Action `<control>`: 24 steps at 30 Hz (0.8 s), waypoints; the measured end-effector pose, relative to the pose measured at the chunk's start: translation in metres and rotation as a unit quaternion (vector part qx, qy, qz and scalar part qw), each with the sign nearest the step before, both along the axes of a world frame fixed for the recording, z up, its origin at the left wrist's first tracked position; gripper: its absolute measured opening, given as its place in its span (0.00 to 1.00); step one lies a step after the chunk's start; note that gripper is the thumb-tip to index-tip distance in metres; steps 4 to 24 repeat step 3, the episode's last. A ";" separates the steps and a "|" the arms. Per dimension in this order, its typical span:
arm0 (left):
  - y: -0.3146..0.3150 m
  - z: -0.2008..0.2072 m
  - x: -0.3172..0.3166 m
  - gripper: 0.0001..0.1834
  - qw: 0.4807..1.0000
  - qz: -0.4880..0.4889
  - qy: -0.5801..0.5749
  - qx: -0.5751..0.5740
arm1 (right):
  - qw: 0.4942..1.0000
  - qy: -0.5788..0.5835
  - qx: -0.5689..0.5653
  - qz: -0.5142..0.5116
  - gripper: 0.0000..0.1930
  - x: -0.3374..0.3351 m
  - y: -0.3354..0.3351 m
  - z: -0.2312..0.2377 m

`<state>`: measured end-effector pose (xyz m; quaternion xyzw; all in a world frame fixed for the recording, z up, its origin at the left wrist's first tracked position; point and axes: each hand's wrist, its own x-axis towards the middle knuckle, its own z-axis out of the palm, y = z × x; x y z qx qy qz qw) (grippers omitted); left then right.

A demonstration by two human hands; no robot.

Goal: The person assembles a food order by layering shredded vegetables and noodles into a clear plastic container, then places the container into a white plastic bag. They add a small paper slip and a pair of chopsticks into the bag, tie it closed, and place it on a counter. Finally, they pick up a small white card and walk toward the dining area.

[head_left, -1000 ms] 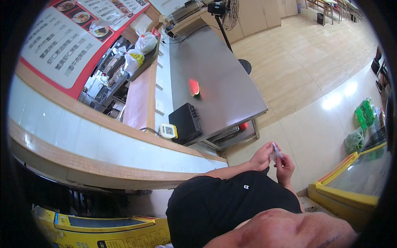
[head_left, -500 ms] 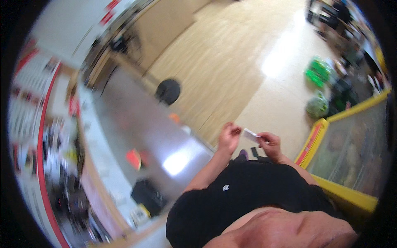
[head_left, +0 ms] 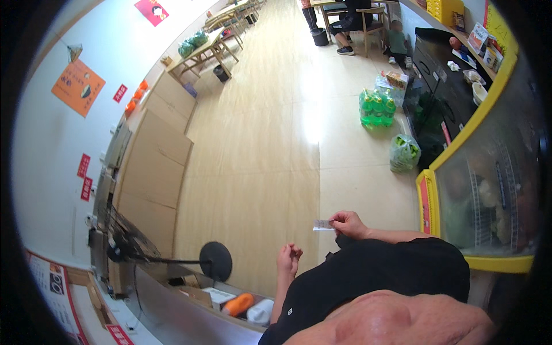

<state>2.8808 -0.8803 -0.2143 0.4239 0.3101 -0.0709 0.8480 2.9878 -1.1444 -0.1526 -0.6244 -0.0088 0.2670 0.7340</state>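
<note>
The right hand [head_left: 347, 224] pinches a small thin white paper slip [head_left: 322, 225] by one end, the left hand [head_left: 288, 258] curled empty below it, so the slip could easily flutter down to the pale wooden floor [head_left: 259, 144].

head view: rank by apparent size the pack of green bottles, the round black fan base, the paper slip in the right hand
1. Pack of green bottles and round black fan base: they look about alike, and the base is nearer the camera, so no ranking between them.
2. Paper slip, pinched in the right hand: clearly smallest.
</note>
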 end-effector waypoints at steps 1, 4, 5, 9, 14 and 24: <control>0.017 -0.011 0.014 0.12 0.994 -0.036 0.054 0.091 | 1.000 -0.014 0.002 -0.015 0.05 0.026 0.008 0.001; 0.047 -0.030 0.046 0.14 0.974 -0.070 0.110 0.184 | 0.999 -0.026 0.008 -0.021 0.06 0.081 0.022 0.006; 0.047 -0.030 0.046 0.14 0.974 -0.070 0.110 0.184 | 0.999 -0.026 0.008 -0.021 0.06 0.081 0.022 0.006; 0.047 -0.030 0.046 0.14 0.974 -0.070 0.110 0.184 | 0.999 -0.026 0.008 -0.021 0.06 0.081 0.022 0.006; 0.047 -0.030 0.046 0.14 0.974 -0.070 0.110 0.184 | 0.999 -0.026 0.008 -0.021 0.06 0.081 0.022 0.006; 0.047 -0.030 0.046 0.14 0.974 -0.070 0.110 0.184 | 0.999 -0.026 0.008 -0.021 0.06 0.081 0.022 0.006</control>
